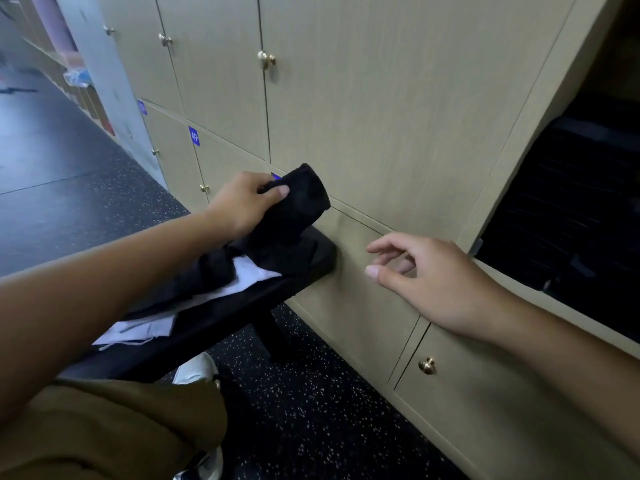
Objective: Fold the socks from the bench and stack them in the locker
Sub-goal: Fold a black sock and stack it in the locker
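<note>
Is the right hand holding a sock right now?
No, the right hand hangs bare with loosely curled fingers in front of the locker doors, while the left hand grips the black sock.

Matt black cloth sock (298, 202), matt wood-grain locker doors (381, 116) with shiny brass-coloured metal knobs (266, 59), speckled floor (311, 410).

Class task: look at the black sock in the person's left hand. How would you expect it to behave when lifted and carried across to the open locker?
The black sock is probably floppy: it bends and drapes below the left hand. It seems light, held by a thumb-and-finger pinch alone. Likely to unfold unless the free right hand supports it.
</note>
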A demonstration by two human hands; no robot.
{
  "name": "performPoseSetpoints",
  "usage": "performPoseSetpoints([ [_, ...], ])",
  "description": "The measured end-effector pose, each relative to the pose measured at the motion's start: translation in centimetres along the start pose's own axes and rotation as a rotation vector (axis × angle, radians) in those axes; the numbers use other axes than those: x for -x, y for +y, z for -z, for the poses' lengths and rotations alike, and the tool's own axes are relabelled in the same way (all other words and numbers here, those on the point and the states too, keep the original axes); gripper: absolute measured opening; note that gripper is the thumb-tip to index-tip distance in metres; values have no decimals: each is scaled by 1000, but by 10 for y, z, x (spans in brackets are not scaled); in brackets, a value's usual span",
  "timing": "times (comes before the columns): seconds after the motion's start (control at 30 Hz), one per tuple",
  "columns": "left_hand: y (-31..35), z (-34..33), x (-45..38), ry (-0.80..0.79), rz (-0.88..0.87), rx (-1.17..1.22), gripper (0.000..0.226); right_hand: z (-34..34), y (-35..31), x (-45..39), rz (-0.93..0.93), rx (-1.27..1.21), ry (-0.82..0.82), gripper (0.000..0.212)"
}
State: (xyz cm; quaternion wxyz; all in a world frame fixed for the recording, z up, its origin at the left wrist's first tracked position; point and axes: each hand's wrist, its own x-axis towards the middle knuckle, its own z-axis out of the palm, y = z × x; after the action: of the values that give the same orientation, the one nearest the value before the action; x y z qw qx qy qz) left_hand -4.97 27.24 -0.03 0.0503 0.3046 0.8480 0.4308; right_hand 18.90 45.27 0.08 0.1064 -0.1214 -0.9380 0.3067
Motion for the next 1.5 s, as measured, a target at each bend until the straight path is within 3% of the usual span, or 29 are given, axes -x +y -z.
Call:
performPoseSetpoints([
  [0.1, 20, 4, 10, -78, -13, 258, 45, 0, -2, -3, -58, -178, 22, 41],
  [0.23, 50, -10, 27, -280, 59, 647, 41, 1, -8, -5, -283, -656, 5, 61],
  [0.37, 65, -33, 40, -434, 108, 819, 44, 6, -13, -5, -277, -932, 10, 40],
  [0.53, 74, -50, 51, -497, 77, 795, 39, 14, -12, -4, -195, -885, 237, 16],
  [0.63, 76, -48, 48, -411, -6, 696, 41, 18, -12, 1, -139, -781, 220, 18],
  [0.73, 87, -45, 43, -352, -75, 622, 27, 25, -10, 8, -96, -659, 178, 18],
  [0.87, 108, -45, 44, -480, -110, 480, 23, 44, -6, 20, -86, -640, 180, 20],
  [1.0, 124, -61, 50, -422, -150, 491, 23, 65, 2, 35, -149, -687, 167, 23],
  [1.2, 141, -84, 55, -285, -121, 642, 21, 89, 8, 50, -258, -982, 113, 43],
  [1.33, 155, -96, 58, -285, -83, 754, 9, 111, 9, 61, -248, -956, 293, 55],
  [1.5, 170, -109, 65, -316, -118, 845, 16, 133, 19, 71, -287, -934, 588, 51],
])
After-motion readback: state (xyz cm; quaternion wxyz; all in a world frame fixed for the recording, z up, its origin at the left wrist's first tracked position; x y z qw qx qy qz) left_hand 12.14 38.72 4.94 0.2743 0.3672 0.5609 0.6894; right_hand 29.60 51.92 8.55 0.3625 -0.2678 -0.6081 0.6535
